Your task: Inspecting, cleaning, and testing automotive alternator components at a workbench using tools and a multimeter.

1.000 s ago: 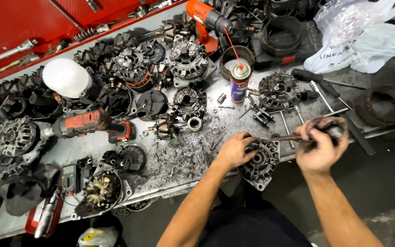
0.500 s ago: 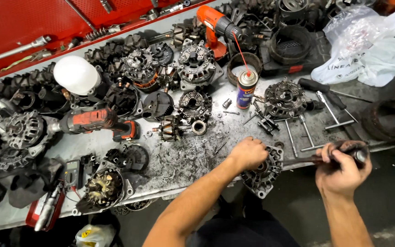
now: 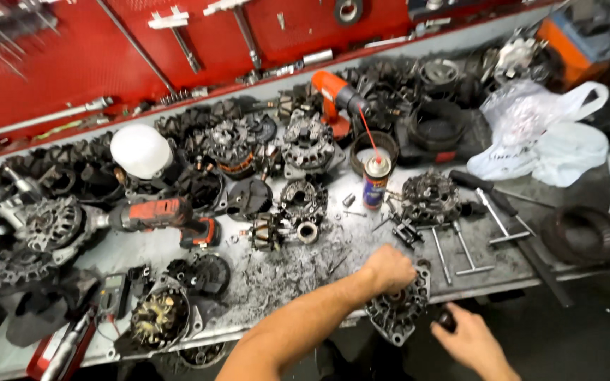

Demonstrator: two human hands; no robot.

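My left hand (image 3: 388,270) is closed on top of a grey alternator housing (image 3: 398,310) that sits at the front edge of the metal workbench (image 3: 298,275). My right hand (image 3: 471,342) is below the bench edge, just right of the housing, fingers curled around the dark handle of a tool (image 3: 447,321); only the handle end shows. A spray can with a red straw (image 3: 375,180) stands behind the housing, and another alternator part (image 3: 431,197) lies to its right.
Several alternators and rotors crowd the bench's back and left. A red cordless tool (image 3: 167,215), a white cap (image 3: 140,150), an orange drill (image 3: 337,95), T-handle wrenches (image 3: 460,247), white plastic bags (image 3: 545,134) and a black ring (image 3: 584,236) lie around. A red tool wall is behind.
My right hand has dropped down and moved left, from out at the right to just beside the housing. The left hand stays on the housing. The view has tilted up.
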